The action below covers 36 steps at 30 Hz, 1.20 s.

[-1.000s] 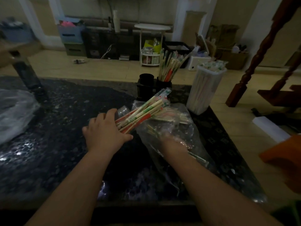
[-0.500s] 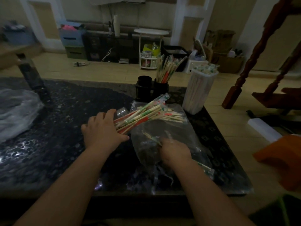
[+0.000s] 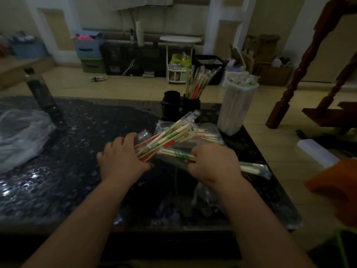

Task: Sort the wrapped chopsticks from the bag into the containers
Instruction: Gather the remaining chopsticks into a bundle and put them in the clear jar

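My left hand (image 3: 120,158) grips a fanned bundle of wrapped chopsticks (image 3: 170,135) with red and green labels, slanting up to the right. My right hand (image 3: 214,163) pinches a green-labelled wrapped pair (image 3: 179,154) that sticks out on both sides of the hand, its far end near the table's right edge. Under both lies the clear plastic bag (image 3: 210,133) with a few more chopsticks in it. Behind stand a black twin holder, its left cup (image 3: 172,105) empty and its right cup (image 3: 191,106) full of chopsticks, and a tall clear container (image 3: 234,111) packed with wrapped ones.
The dark speckled table (image 3: 77,151) ends close on the right. A crumpled plastic sheet (image 3: 21,132) lies at the left, a dark post (image 3: 41,93) behind it. A wooden stair baluster (image 3: 301,60) and an orange object (image 3: 336,188) are off the table's right side.
My right hand has come out of the bag holding a green-labelled wrapped pair and moved up towards the bundle. My left hand has kept its grip on the bundle.
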Available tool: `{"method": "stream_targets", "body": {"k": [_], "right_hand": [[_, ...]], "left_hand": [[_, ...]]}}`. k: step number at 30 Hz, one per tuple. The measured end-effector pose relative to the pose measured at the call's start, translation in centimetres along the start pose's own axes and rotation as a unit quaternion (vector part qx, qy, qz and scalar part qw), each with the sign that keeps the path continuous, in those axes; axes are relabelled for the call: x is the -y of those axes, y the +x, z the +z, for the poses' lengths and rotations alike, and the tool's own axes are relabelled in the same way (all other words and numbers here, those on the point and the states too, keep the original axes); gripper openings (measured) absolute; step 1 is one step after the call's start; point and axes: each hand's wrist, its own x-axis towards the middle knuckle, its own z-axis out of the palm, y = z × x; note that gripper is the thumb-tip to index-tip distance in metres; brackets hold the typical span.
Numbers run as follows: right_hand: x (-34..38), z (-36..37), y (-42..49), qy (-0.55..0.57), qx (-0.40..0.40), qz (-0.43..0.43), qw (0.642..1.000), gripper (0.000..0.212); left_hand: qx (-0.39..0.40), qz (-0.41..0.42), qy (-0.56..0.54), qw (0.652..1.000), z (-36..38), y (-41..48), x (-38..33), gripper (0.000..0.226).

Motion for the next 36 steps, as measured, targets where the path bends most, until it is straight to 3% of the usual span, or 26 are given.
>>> {"method": "stream_targets", "body": {"k": [3,8,13,16,19,23,32,36], "right_hand": [[0.7,-1.3,-0.4,0.012,-0.09,-0.026,0.996,0.026],[1.2,-1.2,-0.1,0.028,-0.159,-0.067,0.985,0.029],[0.9,0.8,1.1,0.042,-0.315,-0.155,0.935,0.029],[0.9,2.1,1.6,0.093,-0.36,-0.165,0.914,0.028],[1.3,2.4,1.6,0.235,-0.371,-0.134,0.888,0.03],[1.4,2.3,1.7,0.426,-0.314,-0.018,0.848,0.026],[2.0,2.0,2.1,0.615,-0.393,0.089,0.678,0.035],[2.2,2.2,2.4,0.661,-0.37,0.085,0.648,0.03]], "left_hand": [[-0.004,0.0,0.001,1.0,0.2,-0.1,-0.1,0.099],[-0.001,-0.002,0.0,1.0,0.2,-0.2,-0.1,0.096],[0.004,-0.006,0.005,1.0,0.0,-0.1,0.0,0.096],[0.003,-0.006,0.017,1.0,-0.1,0.1,0.1,0.097],[-0.007,-0.013,0.024,1.0,0.0,0.5,0.5,0.107],[-0.017,-0.01,0.05,0.999,0.4,0.7,0.6,0.104],[-0.04,-0.011,0.074,0.996,0.8,0.8,0.8,0.099],[-0.037,-0.008,0.065,0.997,0.8,0.8,0.6,0.099]]}}
